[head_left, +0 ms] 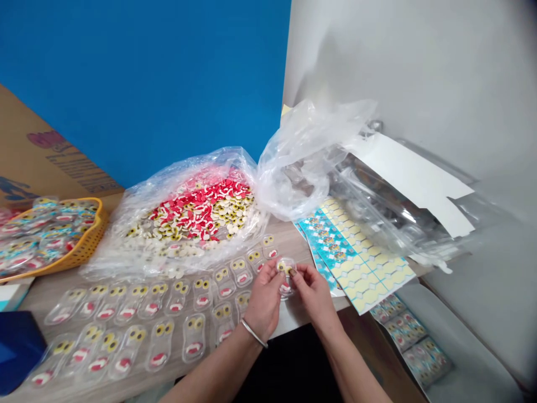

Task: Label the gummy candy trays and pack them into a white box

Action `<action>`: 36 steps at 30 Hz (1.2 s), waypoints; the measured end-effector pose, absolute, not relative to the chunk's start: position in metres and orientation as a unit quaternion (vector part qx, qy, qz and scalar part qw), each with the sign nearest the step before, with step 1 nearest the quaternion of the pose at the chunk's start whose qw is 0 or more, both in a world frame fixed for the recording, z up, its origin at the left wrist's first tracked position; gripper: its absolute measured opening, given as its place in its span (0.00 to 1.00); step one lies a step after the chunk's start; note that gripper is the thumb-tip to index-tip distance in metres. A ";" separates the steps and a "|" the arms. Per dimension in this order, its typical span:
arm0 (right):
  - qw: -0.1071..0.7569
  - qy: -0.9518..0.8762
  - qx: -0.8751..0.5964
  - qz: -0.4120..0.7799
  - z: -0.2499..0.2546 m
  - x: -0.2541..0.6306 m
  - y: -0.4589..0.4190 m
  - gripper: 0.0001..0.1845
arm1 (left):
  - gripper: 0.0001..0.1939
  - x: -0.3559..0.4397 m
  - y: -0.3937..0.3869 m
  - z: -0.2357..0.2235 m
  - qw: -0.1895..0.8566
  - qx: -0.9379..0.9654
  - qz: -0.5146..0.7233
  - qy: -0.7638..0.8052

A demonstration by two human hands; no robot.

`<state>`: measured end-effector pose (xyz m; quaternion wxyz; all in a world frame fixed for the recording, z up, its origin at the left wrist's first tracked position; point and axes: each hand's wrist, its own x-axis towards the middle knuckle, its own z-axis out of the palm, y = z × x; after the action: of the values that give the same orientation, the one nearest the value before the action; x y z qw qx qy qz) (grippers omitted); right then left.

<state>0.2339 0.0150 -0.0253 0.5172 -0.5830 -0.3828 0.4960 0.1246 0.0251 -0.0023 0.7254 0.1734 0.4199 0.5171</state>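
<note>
Over the wood-grain surface (293, 238), left hand (264, 299) and right hand (315, 294) are pinching a bodyward-pointing blister shell (286, 262) between them.

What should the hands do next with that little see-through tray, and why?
Maybe gently press the yellow eye pieces flat. Fingers of the left hand and right hand are already beside them on the clear tray, a red piece sits below, and the trays in rows show two yellow eyes above a red-and-white piece.
</note>
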 end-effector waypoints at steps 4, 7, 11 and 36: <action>0.548 -0.352 -0.579 0.491 -0.028 0.229 0.012 0.14 | 0.18 0.126 0.024 -0.004 0.721 0.201 0.500 0.436; 0.565 -0.336 -0.577 0.484 -0.031 0.224 0.010 0.14 | 0.17 0.126 0.025 -0.004 0.711 0.215 0.497 0.448; 0.563 -0.321 -0.559 0.517 -0.035 0.223 0.009 0.15 | 0.15 0.124 0.028 -0.003 0.725 0.230 0.487 0.429; 0.648 -0.117 -0.508 0.555 -0.028 0.249 0.013 0.20 | 0.21 0.130 0.031 -0.001 0.727 0.195 0.426 0.503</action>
<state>0.2487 0.0134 -0.0283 0.6480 -0.5081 -0.1170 0.5552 0.1304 0.0312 -0.0013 0.7267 0.1950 0.5026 0.4259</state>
